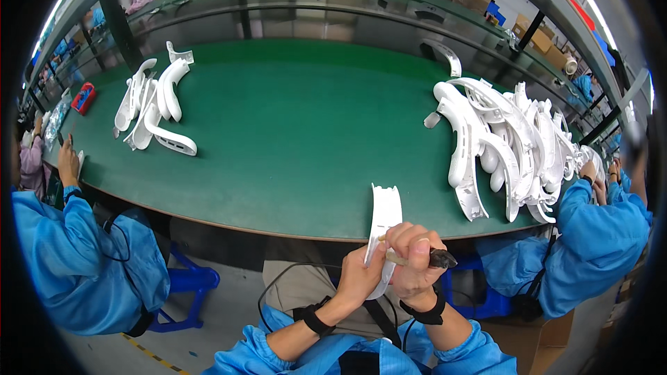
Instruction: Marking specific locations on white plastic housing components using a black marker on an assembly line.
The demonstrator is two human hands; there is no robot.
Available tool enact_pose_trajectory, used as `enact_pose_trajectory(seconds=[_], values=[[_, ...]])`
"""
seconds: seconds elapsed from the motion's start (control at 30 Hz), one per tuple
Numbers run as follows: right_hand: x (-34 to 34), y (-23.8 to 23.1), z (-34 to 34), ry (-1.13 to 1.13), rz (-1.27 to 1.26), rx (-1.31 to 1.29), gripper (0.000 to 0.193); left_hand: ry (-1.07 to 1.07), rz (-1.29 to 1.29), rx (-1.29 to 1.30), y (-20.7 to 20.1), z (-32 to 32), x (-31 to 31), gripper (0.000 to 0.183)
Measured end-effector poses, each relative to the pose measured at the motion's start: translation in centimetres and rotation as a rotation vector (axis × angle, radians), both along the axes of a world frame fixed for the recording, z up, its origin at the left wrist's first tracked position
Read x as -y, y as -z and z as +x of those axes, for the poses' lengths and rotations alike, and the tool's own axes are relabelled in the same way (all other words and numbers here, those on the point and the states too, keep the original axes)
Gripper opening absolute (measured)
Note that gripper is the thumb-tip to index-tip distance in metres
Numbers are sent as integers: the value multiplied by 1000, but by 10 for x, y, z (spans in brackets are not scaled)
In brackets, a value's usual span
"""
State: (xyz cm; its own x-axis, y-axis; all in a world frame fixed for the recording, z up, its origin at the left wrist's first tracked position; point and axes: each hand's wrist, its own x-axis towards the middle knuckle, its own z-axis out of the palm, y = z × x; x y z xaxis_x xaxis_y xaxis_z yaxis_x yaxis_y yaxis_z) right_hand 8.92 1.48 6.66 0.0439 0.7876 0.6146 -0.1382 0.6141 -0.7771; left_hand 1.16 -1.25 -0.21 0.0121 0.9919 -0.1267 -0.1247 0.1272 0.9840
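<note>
Just beyond the table's near edge, my left hand (361,276) is closed round a curved white plastic part (385,212). The part stands tilted up, its upper end wide and notched. My right hand (419,264) is wrapped round a stick-like tool (443,259) with a tan shaft and a dark, lumpy end. The shaft's tan end lies against the white part near my left fingers. My fingers hide the middle of the tool and some of the part's lower half.
A large heap of white curved parts (517,146) covers the right of the green table (292,132); a smaller group (154,101) lies left. Co-workers in blue sit at my left (83,257) and right (583,243). A red bin (84,98) stands far left. Beyond runs a dark shelf (306,14).
</note>
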Motion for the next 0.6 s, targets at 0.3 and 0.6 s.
enact_pose_trajectory(seconds=[0.3,0.6], values=[[-3,-1,-2,22,1,47,34,-9,24,-16,0,2,-1,31],[-8,-7,-8,41,-23,63,30,6,-5,-50,-1,1,-2,32]])
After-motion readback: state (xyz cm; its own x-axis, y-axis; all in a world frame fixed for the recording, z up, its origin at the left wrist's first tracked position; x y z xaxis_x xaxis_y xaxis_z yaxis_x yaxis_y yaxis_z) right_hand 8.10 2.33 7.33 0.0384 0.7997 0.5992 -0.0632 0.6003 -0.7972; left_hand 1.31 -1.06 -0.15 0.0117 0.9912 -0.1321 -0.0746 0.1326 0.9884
